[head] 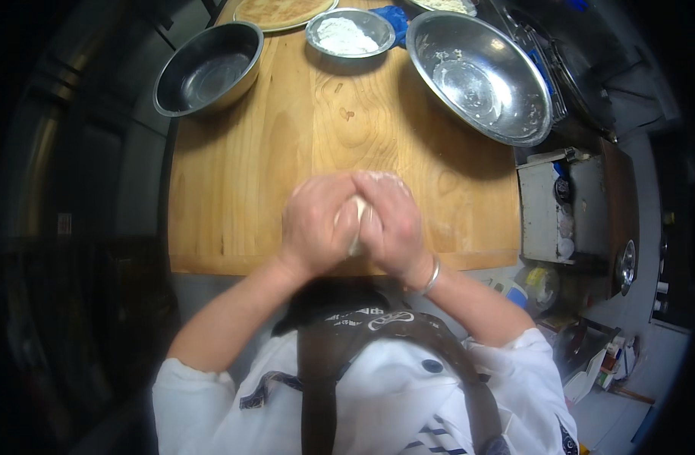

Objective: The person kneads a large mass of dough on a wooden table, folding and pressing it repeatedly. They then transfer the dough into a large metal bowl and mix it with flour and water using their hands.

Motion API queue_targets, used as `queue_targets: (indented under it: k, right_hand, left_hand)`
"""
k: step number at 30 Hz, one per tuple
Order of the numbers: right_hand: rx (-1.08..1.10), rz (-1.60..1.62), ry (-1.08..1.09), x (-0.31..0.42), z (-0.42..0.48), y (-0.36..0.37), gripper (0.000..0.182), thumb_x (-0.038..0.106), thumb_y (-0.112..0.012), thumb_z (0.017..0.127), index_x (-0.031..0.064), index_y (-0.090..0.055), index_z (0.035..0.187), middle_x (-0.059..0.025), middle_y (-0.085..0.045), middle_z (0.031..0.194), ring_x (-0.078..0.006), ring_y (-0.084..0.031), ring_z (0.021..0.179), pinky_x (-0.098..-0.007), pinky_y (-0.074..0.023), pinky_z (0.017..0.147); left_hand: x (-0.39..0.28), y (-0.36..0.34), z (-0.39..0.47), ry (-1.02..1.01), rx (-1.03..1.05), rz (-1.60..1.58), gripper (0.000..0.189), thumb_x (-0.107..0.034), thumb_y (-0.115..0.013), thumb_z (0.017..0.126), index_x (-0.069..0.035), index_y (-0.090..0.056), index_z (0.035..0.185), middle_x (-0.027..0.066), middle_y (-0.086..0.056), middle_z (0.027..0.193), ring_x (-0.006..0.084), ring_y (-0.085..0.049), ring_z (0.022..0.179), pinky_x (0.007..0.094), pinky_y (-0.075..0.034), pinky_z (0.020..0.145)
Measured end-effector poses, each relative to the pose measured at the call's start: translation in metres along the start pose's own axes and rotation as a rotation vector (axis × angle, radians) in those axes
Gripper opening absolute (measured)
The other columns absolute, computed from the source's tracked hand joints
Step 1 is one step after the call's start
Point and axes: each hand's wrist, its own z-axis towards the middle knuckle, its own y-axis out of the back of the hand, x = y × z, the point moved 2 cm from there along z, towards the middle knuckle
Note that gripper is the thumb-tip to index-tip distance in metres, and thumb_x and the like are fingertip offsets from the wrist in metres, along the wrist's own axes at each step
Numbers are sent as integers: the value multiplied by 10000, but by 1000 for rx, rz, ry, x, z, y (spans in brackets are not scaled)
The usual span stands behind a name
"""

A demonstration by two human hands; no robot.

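My left hand [313, 219] and my right hand [394, 222] are cupped together around a pale lump of dough [356, 211]. Both thumbs lie side by side near the middle, and only a small part of the dough shows between them. They are over the front part of a wooden table [245, 187], close to its near edge. Slight blur covers the fingers, and their far tips are hidden. Flour whitens the knuckles of my right hand, and a silver bracelet [433, 276] circles that wrist.
A dark-lined bowl [205, 74] stands at the back left. Beyond the hands is a metal bowl of white flour [347, 37], with a round flatbread [282, 11] behind it. A large steel basin [472, 79] with dough residue sits at right. A metal cabinet [538, 210] adjoins the table.
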Motion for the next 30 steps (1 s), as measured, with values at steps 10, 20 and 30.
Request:
queue_targets:
  k: [10, 20, 30]
  right_hand:
    - [-19, -58, 227, -88, -3, -41, 464, 256, -555, 793, -28, -506, 1157, -204, -508, 1156, -395, -495, 1081, -549, -345, 950]
    - [-92, 2, -92, -129, 61, -63, 267, 158, -522, 768, 2, -566, 981, -179, -556, 918, -348, -526, 889, -442, -408, 807]
    - [-76, -47, -288, -143, 90, -72, 142, 140, -489, 815, 24, -567, 836, -160, -581, 839, -327, -556, 781, -433, -451, 691]
  left_hand:
    - [68, -57, -10, -33, -127, 399, 363, -225, -412, 848, -2, -542, 1103, 190, -527, 1180, 369, -513, 1063, 488, -352, 927]
    - [126, -64, 58, 127, -194, 265, 291, -145, -445, 834, 13, -607, 1017, 186, -630, 949, 350, -590, 863, 414, -442, 780]
    - [160, -67, 87, 333, -235, 139, 337, -239, -450, 858, -5, -634, 1014, 189, -649, 888, 367, -604, 838, 436, -453, 752]
